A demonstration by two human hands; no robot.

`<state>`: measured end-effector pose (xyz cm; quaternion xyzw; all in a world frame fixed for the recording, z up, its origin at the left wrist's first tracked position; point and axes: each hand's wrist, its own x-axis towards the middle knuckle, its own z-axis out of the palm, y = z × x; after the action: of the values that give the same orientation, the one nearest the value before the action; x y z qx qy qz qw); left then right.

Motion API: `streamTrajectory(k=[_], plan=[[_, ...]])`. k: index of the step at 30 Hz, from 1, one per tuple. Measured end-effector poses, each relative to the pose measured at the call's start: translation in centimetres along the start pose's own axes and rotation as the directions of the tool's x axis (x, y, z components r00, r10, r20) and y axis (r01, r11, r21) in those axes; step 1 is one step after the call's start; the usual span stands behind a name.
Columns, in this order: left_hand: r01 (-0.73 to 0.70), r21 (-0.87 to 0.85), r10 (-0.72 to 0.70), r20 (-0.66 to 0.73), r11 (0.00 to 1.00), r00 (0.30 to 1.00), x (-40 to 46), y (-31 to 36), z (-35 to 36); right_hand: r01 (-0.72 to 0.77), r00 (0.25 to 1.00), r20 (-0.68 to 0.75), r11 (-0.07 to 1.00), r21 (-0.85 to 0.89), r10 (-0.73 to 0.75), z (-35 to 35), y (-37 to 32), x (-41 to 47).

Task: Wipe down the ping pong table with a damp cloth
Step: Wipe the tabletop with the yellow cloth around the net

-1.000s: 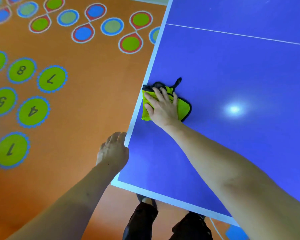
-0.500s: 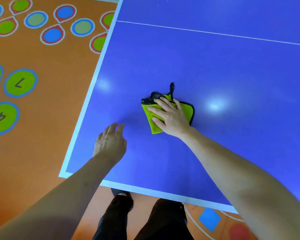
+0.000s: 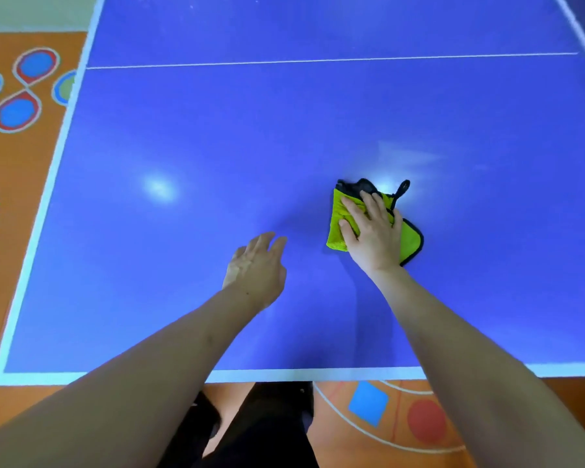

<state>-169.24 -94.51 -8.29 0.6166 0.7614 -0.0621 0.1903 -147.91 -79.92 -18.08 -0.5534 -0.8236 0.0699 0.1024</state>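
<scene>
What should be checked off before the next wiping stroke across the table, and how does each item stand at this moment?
1. Right hand flat on the cloth, fingers spread: ok.
2. Cloth lying on the blue table, inside the white edge lines: ok.
3. Left hand holds nothing, fingers relaxed, beside the cloth and apart from it: ok.
4. Left hand touching the table or hovering over it: cannot tell.
5. Cloth damp enough: cannot tell; no wet trail is plainly readable among the glare spots.
6. Nothing lies on the visible surface ahead of the cloth, toward the thin white line: ok.
</scene>
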Motion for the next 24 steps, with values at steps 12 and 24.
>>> streamTrajectory(k=[12,24], plan=[[0.089,-0.055,-0.089,0.005,0.994,0.996,-4.3,-8.6,0.2,-0.471,0.882,0.025,0.881,0.033,0.471,2.2,-13.8,-5.9],[0.291,-0.125,-0.29,0.024,0.949,0.957,-13.7,-35.5,2.0,-0.224,0.971,0.091,0.975,0.012,0.222,9.6,-42.1,-4.7]])
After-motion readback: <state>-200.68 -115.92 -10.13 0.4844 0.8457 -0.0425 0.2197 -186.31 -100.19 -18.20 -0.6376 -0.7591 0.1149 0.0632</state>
